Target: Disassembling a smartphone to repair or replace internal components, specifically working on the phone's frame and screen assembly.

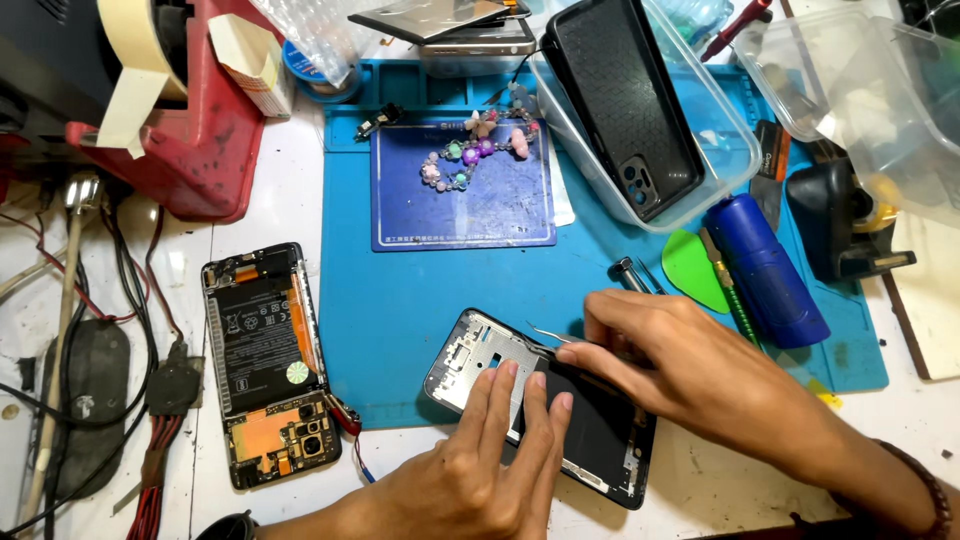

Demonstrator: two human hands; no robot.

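Left hand (480, 470) pressing phone frame (540, 405), tweezers (548, 338) above

Phone repair workshop: opened phone (268, 365), repair mat (400, 300)

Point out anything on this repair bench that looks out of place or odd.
A beaded bracelet lies on the small blue pad among phone parts, which looks out of place. The opened phone at the left is bare inside. The left hand presses the phone frame; the right hand holds tweezers.
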